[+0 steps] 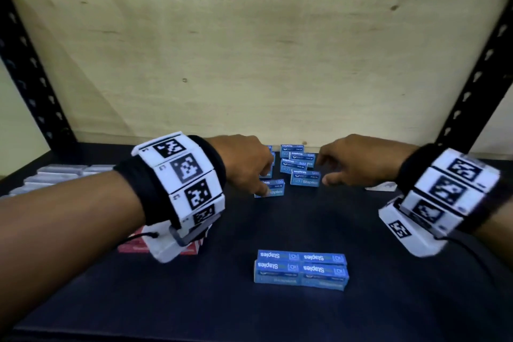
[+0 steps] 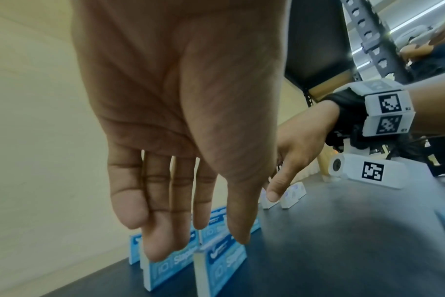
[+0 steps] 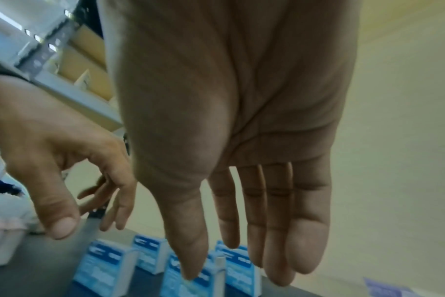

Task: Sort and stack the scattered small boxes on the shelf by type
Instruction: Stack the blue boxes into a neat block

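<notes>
Several loose blue staples boxes (image 1: 295, 159) lie scattered at the back of the dark shelf (image 1: 277, 225). Two more stand out in front of them, one (image 1: 273, 189) under my left hand (image 1: 262, 179) and one (image 1: 305, 178) beside my right hand (image 1: 324, 171). In the left wrist view my left hand (image 2: 200, 239) hangs over the blue boxes (image 2: 224, 267) with straight fingers; whether it touches one I cannot tell. My right hand (image 3: 233, 273) hovers with straight fingers over blue boxes (image 3: 107, 269) and holds nothing. A neat stack of blue staples boxes (image 1: 301, 269) sits near the front.
Red boxes (image 1: 130, 246) lie under my left wrist. Grey boxes (image 1: 55, 175) line the shelf's far left. White boxes (image 1: 381, 186) lie right of my right hand, also small white boxes (image 2: 294, 194). Black perforated uprights (image 1: 472, 86) frame the shelf before a pale back wall.
</notes>
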A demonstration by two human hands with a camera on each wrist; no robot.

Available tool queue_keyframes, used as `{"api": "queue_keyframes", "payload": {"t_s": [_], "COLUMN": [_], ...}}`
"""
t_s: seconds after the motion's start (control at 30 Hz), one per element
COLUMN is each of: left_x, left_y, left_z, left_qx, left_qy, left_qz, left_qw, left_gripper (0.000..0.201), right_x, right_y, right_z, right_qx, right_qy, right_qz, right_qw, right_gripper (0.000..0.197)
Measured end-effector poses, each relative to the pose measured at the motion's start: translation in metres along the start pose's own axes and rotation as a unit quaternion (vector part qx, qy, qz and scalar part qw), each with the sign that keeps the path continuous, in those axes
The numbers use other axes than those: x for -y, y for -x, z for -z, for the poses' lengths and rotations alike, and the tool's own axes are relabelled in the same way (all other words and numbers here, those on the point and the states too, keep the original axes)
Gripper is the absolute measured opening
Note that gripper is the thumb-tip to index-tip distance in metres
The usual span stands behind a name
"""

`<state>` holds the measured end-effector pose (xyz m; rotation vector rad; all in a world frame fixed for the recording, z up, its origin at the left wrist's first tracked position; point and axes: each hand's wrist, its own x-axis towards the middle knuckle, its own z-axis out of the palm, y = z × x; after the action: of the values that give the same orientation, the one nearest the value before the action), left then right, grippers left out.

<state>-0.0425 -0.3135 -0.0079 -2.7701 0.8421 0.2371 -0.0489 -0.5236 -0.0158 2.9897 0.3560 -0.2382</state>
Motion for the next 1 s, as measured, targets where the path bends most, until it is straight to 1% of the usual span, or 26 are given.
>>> {"api": "queue_keyframes", "payload": {"t_s": [0.1,0.23,0.33,0.4,0.5,0.63,0.73,0.83,1.0], "left_x": [0.002,0.002,0.000,-0.002,-0.003,-0.007,-0.012,-0.018,-0.024], "left_y": [-0.012,-0.024,-0.028,-0.026,-0.016,0.008,0.027,0.043,0.060], "left_z": [-0.002,-0.008,-0.010,-0.009,-0.007,-0.006,-0.009,-0.012,-0.012], "left_qx": [0.018,0.045,0.054,0.056,0.055,0.060,0.074,0.076,0.081], "left_qy": [-0.024,-0.042,-0.036,-0.043,-0.054,-0.084,-0.078,-0.060,-0.050], "left_qz": [0.006,0.001,0.002,0.001,-0.010,-0.043,-0.064,-0.066,-0.074], "left_qw": [1.000,0.998,0.998,0.997,0.997,0.994,0.992,0.993,0.993], "left_gripper": [0.044,0.038,0.028,0.025,0.024,0.025,0.027,0.025,0.023], "right_x": [-0.005,-0.006,-0.003,-0.001,0.003,0.012,0.018,0.021,0.021], "right_y": [-0.018,-0.033,-0.039,-0.036,-0.018,0.016,0.042,0.063,0.083], "right_z": [-0.003,-0.007,-0.012,-0.012,-0.009,-0.012,-0.017,-0.022,-0.024], "right_qx": [0.026,0.036,0.042,0.042,0.041,0.039,0.046,0.051,0.058], "right_qy": [0.005,0.013,0.022,0.014,-0.017,-0.043,-0.049,-0.059,-0.071], "right_qz": [-0.016,-0.007,0.006,0.015,0.031,0.064,0.085,0.095,0.107], "right_qw": [1.000,0.999,0.999,0.999,0.999,0.996,0.994,0.992,0.990], "right_gripper": [0.039,0.020,0.031,0.031,0.023,0.014,0.017,0.018,0.017]}}
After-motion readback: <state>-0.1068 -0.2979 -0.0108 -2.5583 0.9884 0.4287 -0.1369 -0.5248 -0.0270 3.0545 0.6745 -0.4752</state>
